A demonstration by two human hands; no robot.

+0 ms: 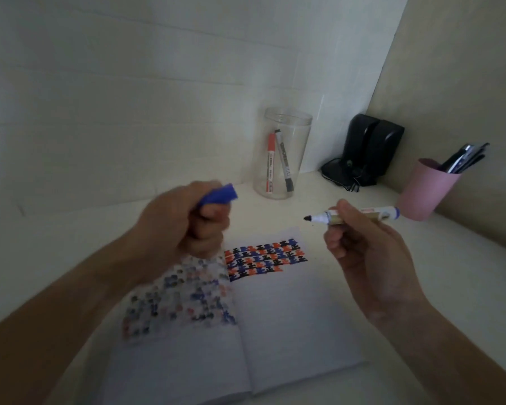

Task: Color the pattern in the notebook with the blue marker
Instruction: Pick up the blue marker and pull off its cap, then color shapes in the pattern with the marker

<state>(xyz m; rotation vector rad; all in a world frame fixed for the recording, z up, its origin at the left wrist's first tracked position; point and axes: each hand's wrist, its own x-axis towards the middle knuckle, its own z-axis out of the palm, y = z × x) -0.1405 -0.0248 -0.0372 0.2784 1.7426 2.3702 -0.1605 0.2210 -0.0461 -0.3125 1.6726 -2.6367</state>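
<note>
Uncapped blue marker [360, 215] gripped in the right hand [371, 252] above the open notebook [275, 317] on the bench [421, 287], left hand [184, 223] clenched around its cap [219, 195]; lower the tip onto the pattern [266, 258], keeping strokes inside each blank shape.

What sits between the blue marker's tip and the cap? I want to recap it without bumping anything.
Nothing. In the head view the gap from the blue marker tip to the cap is open air, with bare desk behind it.
</note>
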